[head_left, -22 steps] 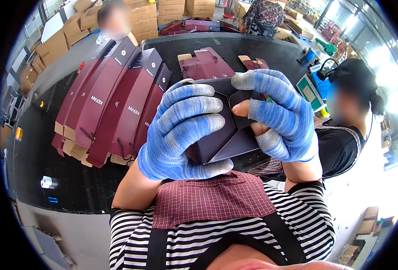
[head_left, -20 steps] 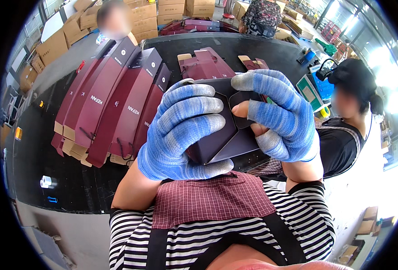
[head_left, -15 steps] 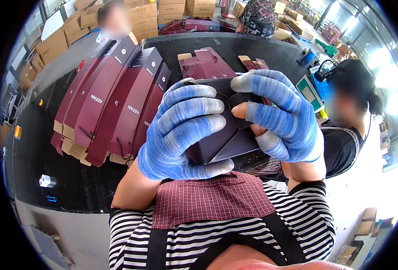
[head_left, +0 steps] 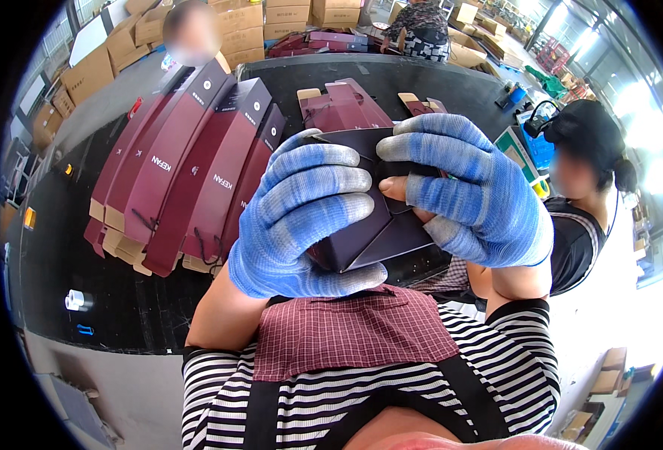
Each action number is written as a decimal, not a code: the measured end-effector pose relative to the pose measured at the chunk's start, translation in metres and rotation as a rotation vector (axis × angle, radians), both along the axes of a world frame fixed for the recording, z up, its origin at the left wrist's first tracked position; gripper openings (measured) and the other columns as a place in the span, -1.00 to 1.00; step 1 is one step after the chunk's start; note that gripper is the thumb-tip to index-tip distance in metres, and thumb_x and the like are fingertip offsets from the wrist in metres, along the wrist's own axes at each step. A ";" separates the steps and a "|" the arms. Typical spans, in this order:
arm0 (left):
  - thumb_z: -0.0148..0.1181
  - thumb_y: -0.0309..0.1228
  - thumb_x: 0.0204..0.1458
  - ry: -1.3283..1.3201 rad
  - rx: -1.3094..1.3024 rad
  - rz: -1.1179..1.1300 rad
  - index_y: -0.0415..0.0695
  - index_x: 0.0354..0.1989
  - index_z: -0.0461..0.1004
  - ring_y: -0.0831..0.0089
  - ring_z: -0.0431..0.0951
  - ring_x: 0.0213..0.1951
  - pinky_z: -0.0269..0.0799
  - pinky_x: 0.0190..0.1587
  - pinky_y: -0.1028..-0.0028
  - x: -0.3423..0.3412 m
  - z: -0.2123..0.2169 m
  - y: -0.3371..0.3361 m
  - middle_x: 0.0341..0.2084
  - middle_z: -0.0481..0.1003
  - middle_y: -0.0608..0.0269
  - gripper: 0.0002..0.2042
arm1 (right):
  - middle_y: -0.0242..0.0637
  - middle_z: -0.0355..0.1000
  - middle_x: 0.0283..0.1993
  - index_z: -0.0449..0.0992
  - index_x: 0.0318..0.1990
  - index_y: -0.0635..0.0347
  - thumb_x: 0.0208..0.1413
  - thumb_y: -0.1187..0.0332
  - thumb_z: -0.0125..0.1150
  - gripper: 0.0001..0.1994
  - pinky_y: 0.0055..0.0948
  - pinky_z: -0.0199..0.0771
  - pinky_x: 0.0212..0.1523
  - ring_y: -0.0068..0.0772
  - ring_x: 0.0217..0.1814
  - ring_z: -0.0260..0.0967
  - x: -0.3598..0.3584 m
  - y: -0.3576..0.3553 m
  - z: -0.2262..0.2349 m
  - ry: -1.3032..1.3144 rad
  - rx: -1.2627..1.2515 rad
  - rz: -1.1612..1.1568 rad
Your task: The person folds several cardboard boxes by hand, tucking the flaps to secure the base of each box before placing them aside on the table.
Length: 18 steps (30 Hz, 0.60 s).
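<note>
Left hand (head_left: 297,221) curled around dark box (head_left: 395,246), holding it. Right hand (head_left: 478,195) half-curled, gripping its end flaps (head_left: 375,217). Maroon cartons (head_left: 170,161) lie left on black table (head_left: 132,322).

The desk (head_left: 144,319) has a black, scuffed top. Left section: long maroon boxes (head_left: 185,176) with dark end panels, laid side by side at a slant. Far side: maroon cartons (head_left: 339,105) with brown flaps; a smaller carton piece (head_left: 420,101) lies apart, to their right. Near-left corner: one white roll (head_left: 75,301), with a small blue object (head_left: 85,330) just beside it. Left edge: one orange object (head_left: 30,218).
</note>
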<state>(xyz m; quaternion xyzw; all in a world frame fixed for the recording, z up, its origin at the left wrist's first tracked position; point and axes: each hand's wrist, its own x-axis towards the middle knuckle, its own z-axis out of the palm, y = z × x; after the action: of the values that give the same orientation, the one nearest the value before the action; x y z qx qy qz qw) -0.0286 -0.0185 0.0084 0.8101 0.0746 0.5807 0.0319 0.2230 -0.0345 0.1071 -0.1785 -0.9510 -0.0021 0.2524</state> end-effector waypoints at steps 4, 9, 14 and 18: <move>0.68 -0.08 -0.35 -0.024 -0.031 0.000 -0.12 -0.05 0.61 0.01 0.56 0.13 0.35 0.28 -0.10 0.003 0.003 -0.005 -0.01 0.60 0.09 -0.35 | 0.05 0.51 0.19 0.67 0.00 0.30 0.28 0.18 0.19 -0.64 0.12 0.22 0.42 0.17 0.27 0.42 0.003 0.004 0.002 -0.052 0.014 0.035; 0.69 -0.13 -0.33 -0.058 -0.058 -0.001 -0.09 -0.05 0.63 0.07 0.57 0.12 0.34 0.30 -0.05 0.003 0.002 -0.004 -0.03 0.61 0.13 -0.39 | 0.05 0.52 0.21 0.65 0.04 0.32 0.27 0.21 0.20 -0.63 0.09 0.24 0.42 0.16 0.29 0.42 -0.001 0.002 -0.005 -0.036 0.040 0.015; 0.68 -0.15 -0.33 -0.062 -0.051 -0.012 -0.11 -0.04 0.63 0.06 0.57 0.13 0.34 0.31 -0.05 0.003 0.002 -0.004 -0.02 0.61 0.12 -0.39 | 0.06 0.51 0.22 0.62 0.09 0.32 0.25 0.24 0.21 -0.62 0.11 0.24 0.42 0.16 0.30 0.42 -0.003 -0.005 -0.005 -0.036 0.047 -0.055; 0.68 -0.16 -0.33 -0.052 -0.045 -0.009 -0.12 -0.04 0.62 0.05 0.56 0.13 0.34 0.31 -0.04 0.002 0.002 -0.004 -0.01 0.61 0.10 -0.39 | 0.06 0.50 0.24 0.61 0.10 0.31 0.22 0.27 0.23 -0.62 0.08 0.26 0.43 0.15 0.30 0.43 -0.007 -0.009 0.000 -0.098 0.055 -0.093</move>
<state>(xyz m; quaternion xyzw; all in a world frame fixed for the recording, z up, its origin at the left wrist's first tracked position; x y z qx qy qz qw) -0.0265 -0.0225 0.0100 0.7940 0.0831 0.5998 0.0544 0.2156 -0.0433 0.1076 -0.2151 -0.9525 -0.0488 0.2100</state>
